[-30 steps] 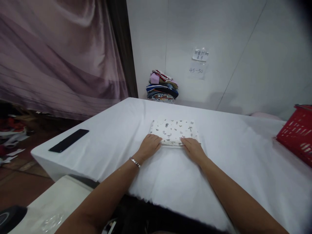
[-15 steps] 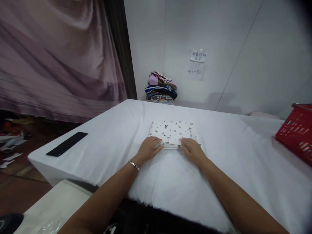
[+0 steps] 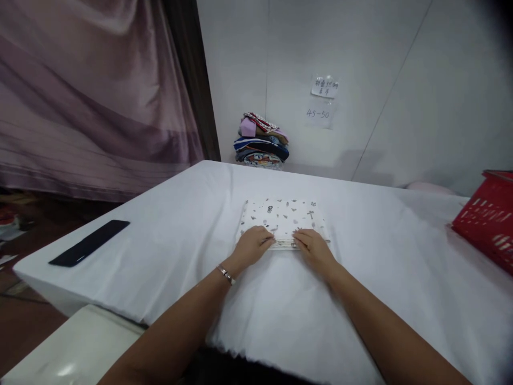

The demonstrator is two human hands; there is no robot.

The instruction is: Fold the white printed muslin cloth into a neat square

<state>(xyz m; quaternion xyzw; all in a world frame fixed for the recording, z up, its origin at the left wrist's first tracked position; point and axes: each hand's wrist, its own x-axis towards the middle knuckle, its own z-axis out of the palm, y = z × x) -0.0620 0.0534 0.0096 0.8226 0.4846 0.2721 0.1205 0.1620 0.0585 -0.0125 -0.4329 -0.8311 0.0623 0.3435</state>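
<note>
Grip: left hand [image 3: 254, 246] and right hand [image 3: 314, 249] pinch folded cloth [image 3: 281, 215] along near edge; keep layers flush, pressure even.

The cloth [image 3: 284, 214] is lying on the surface [image 3: 180, 230], slab [image 3: 90, 243] resting left, basket [image 3: 489, 214] standing right, and past the far edge a fabric pile [image 3: 262, 144] is sitting by the wall [image 3: 372, 69], notes [image 3: 324, 87] hanging to its right!

Workrm, prob. — cloth stack [image 3: 261, 143], handwritten wall sign [image 3: 319, 114].
</note>
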